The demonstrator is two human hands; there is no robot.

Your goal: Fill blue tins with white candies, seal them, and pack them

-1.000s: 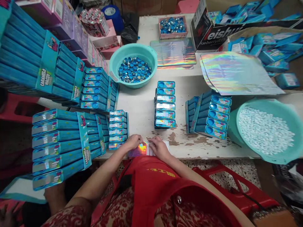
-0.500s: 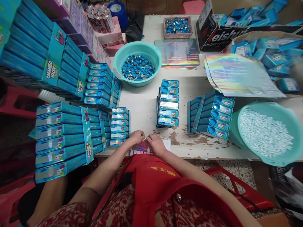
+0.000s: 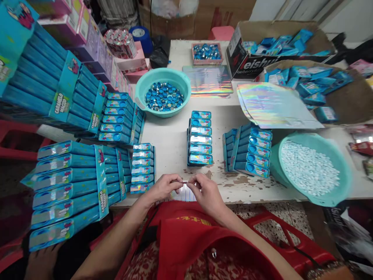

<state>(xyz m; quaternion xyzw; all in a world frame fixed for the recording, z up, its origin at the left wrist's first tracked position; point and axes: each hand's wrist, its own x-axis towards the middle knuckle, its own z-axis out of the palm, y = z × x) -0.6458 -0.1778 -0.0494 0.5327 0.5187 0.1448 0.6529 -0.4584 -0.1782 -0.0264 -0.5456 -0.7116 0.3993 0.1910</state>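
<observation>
My left hand (image 3: pixel 163 187) and my right hand (image 3: pixel 206 191) meet just above the table's front edge, both closed in a pinch. Between their fingertips stretches a small thin strip (image 3: pixel 184 182), too small to identify further. Beneath the fingers lies a pale shiny sheet (image 3: pixel 185 193) with lines across it, partly covered by the hands. Left of my left hand is a pack of blue candy boxes (image 3: pixel 142 170) with holographic patches on their ends. Ahead of my hands stands another stack of blue boxes (image 3: pixel 200 139), marked "Caramelo Macizo".
Larger blue box packs (image 3: pixel 70 186) fill the left side. A tilted pack (image 3: pixel 250 151) and a basin of pale candies (image 3: pixel 310 167) stand at right. Farther back are a basin of blue-and-silver caps (image 3: pixel 163 95), holographic sheets (image 3: pixel 276 105) and cartons (image 3: pixel 358 97) of blue packets.
My hands have lifted off the sheet and now hold the thin strip between them. The camera view has tilted upward, so the table's things sit lower and farther left.
</observation>
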